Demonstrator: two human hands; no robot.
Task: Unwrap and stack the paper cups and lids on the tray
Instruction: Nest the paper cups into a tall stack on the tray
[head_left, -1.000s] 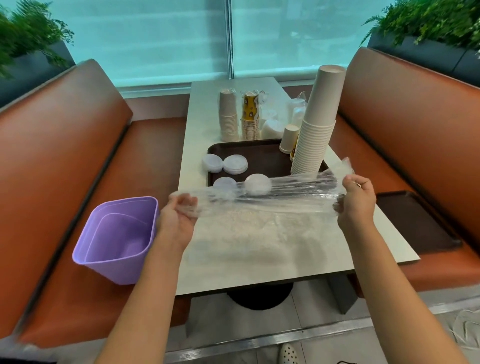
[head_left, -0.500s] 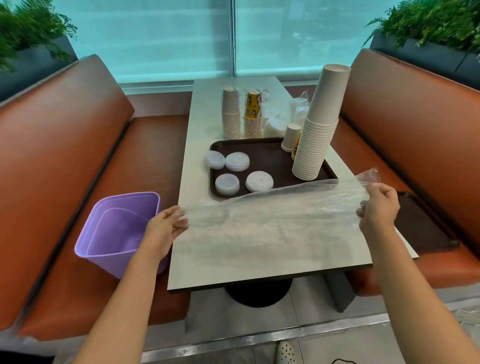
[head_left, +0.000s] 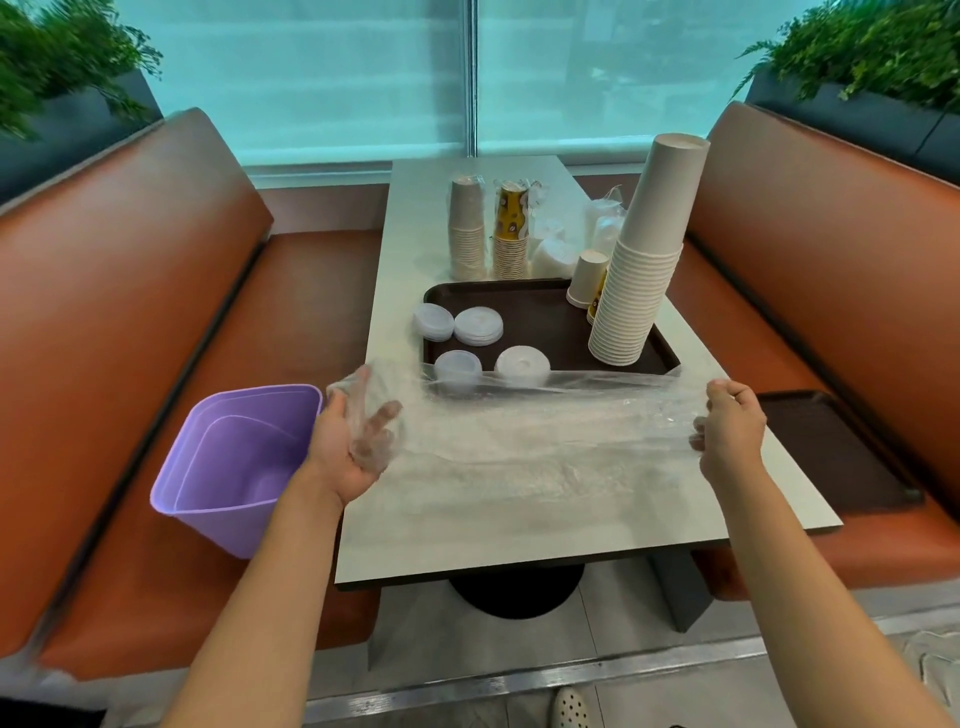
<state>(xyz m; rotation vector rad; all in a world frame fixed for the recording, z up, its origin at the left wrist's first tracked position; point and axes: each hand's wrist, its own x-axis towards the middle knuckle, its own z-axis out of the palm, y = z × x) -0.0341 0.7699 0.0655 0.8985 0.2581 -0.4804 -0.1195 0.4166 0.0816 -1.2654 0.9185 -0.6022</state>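
The right hand (head_left: 730, 431) is pinching one end of the wrap (head_left: 519, 415), its fingers curled tight around the film. The left hand (head_left: 356, 441) is lying palm-up with its fingers spread and only loosely bent; the other end of the wrap is draping over them, and whether any finger is actually nipping it cannot be told. Between the two hands the clear sheet is hanging stretched over the near half of the table (head_left: 519, 519).

Beyond the wrap, at twelve o'clock from it, the tray (head_left: 540, 317) is sitting with four lid piles (head_left: 478, 326) along its left part and a tall leaning cup stack (head_left: 641, 270) at its two o'clock corner, with a short cup (head_left: 589, 278) just beside that. Past the tray, two wrapped cup sleeves (head_left: 467, 228) and some bagged lids (head_left: 556, 254) are waiting. A purple bin (head_left: 234, 467) is standing on the bench at nine o'clock from the left hand, just beside it.

The step in hand looks like getting rid of this spent film. To do it well, the person is probably best gathering the sheet from the right toward the left hand, closing those loose fingers on it first, bunching it small, then dropping it into the bin. Keeping the film low and away from the leaning stack matters, since a snag might topple it.
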